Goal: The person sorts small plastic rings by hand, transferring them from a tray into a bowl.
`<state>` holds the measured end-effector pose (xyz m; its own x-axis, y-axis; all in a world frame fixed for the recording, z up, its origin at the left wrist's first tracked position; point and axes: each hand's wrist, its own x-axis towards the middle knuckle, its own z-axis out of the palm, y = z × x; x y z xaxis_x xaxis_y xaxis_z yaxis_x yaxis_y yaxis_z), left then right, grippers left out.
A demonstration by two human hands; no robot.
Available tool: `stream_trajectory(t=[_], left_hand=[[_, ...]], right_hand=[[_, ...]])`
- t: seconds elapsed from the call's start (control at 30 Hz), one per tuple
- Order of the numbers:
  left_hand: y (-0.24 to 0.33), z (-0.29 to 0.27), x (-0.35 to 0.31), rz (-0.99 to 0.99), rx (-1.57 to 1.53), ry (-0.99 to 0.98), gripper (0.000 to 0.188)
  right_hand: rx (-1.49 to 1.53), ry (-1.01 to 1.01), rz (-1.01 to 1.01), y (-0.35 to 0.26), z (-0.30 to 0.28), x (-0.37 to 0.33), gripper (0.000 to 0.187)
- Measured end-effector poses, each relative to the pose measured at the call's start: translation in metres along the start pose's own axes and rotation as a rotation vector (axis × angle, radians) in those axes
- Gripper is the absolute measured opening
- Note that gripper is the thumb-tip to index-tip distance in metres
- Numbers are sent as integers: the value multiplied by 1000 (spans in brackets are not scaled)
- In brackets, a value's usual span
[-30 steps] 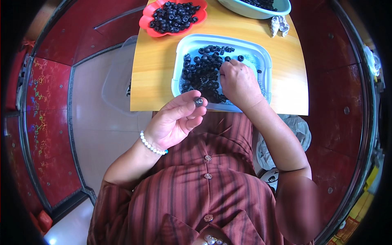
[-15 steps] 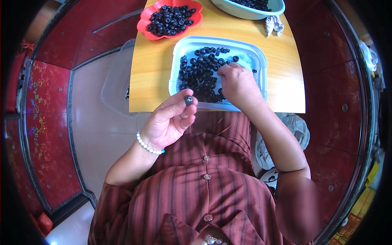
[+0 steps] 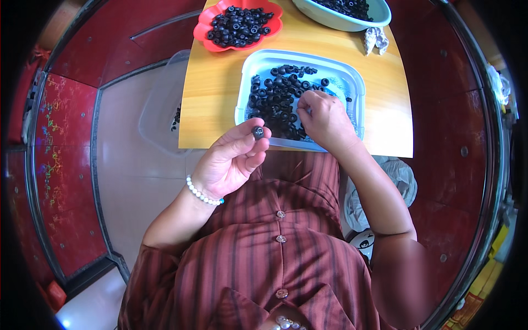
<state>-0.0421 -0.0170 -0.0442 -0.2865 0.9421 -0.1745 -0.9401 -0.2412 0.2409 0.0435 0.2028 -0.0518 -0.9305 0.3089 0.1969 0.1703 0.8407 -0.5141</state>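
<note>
My left hand (image 3: 234,151), with a white bead bracelet at the wrist, pinches a small round black part (image 3: 258,132) between thumb and fingers. A bit of metallic shine shows in the middle of that part. It is held up in front of the near left side of a pale blue tray (image 3: 240,110). Inside the tray lies a heap of black ring-shaped parts (image 3: 275,99), with tiny silvery bits on the right side. My right hand (image 3: 325,116) is over the tray's right half, its fingers curled together; whatever they grip, if anything, is hidden.
At the table's far left stands a red scalloped dish (image 3: 201,30) full of black parts. A light green basin (image 3: 379,14) with more of them is at the far right, beside crumpled tissue (image 3: 375,41). A clear bin (image 3: 151,118) sits left of the wooden table (image 3: 212,99).
My right hand has drawn slightly nearer over the tray, its fingers still together. My left hand keeps its pinch on the black part. The whole view has shifted a little.
</note>
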Motion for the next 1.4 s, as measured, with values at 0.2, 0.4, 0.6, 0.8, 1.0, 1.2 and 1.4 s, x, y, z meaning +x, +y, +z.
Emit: stream_trajectory(t=[0.2,0.4,0.6,0.8,1.0,1.2,1.4], left_hand=[[-5,7,4,-1,43,-79,31],[-8,17,5,14,120,-91,32],[-13,24,5,2,158,-89,32],[-14,27,3,-1,196,-86,33],[-15,31,4,21,297,-8,33],[-18,38,2,106,491,46,37],[-18,42,-1,328,829,52,30]], right_hand=[[1042,-64,414,-29,-29,-13,8],[1602,-232,537,-54,-49,-29,17],[1515,-250,520,-59,-58,-35,16],[1501,-237,532,-65,-59,-38,16],[1415,-223,503,-69,-61,-37,16],[1334,-198,488,-74,-62,-35,16],[1298,-150,439,-81,-60,-44,13]])
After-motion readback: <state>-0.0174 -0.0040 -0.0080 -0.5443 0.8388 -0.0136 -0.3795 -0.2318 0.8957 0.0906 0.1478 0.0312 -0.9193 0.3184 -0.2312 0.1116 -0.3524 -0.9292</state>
